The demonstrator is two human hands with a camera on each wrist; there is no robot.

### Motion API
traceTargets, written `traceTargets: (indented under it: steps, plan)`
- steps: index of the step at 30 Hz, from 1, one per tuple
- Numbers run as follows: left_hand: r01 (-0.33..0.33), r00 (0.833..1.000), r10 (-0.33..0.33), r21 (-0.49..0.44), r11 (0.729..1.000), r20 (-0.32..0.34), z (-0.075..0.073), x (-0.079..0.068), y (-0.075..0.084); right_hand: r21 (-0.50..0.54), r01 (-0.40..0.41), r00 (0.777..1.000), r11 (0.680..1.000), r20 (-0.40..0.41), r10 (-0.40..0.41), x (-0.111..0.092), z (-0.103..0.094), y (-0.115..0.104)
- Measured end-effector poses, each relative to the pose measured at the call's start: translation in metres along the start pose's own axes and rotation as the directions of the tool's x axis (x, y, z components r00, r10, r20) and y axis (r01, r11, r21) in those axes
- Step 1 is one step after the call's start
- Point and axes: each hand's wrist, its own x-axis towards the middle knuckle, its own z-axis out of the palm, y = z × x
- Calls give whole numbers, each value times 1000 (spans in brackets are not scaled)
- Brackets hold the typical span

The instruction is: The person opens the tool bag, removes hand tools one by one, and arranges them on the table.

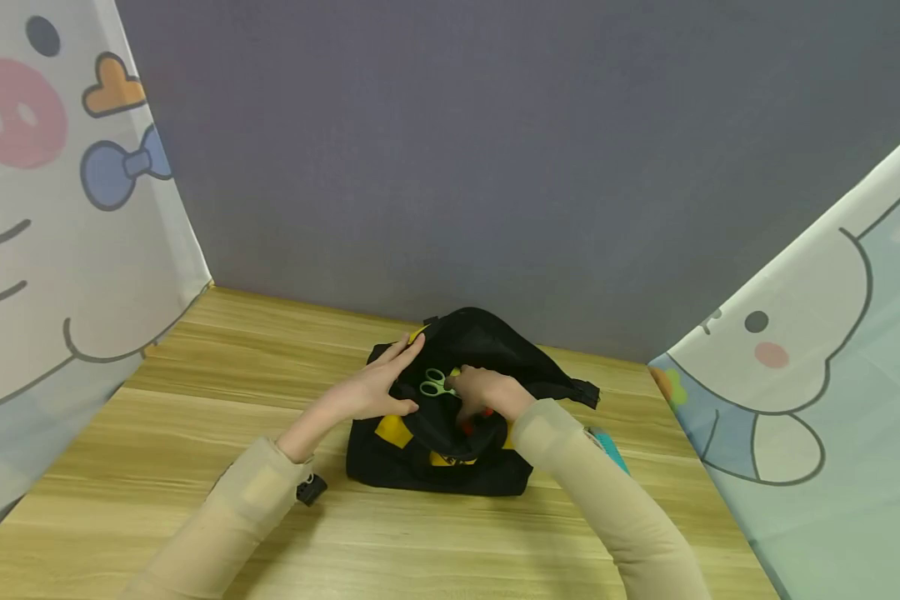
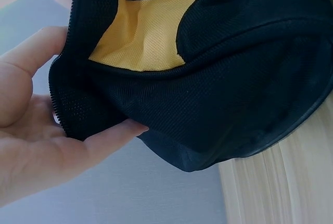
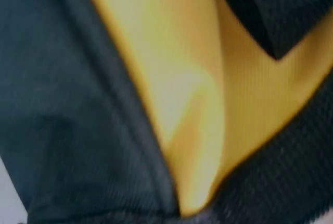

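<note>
A black bag (image 1: 438, 479) with yellow patches stands on the table, its zipped mouth spread wide. My left hand (image 1: 367, 392) is at the left rim, thumb and fingers spread apart. In the left wrist view the zip edge (image 2: 58, 104) runs between the thumb and straight fingers. My right hand (image 1: 487, 390) reaches down into the mouth. Right by its fingers are scissors (image 1: 432, 384) with light green handles. Bits of something red (image 1: 468, 427) show beneath this hand; its kind is hidden, as are some fingertips. The right wrist view shows only yellow and black cloth (image 3: 192, 104).
A small black object (image 1: 311, 490) lies by the left sleeve, partly covered. Beyond the right forearm lies a teal item (image 1: 610, 451), also partly covered. A grey wall (image 1: 450, 167) stands behind the wooden table (image 1: 390, 542), with cartoon-printed cloths at both sides.
</note>
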Motion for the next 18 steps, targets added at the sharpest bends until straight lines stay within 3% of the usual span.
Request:
traceTargets:
  steps: [8, 18]
  plan:
    - [-2, 1000, 2, -2, 1000, -6, 1, 1, 0, 34, -145, 987, 989, 69, 143, 2, 10, -6]
    - [-9, 1000, 9, 11, 1000, -24, 4, 2, 0, -31, -172, 983, 985, 62, 174, 7, 16, -4]
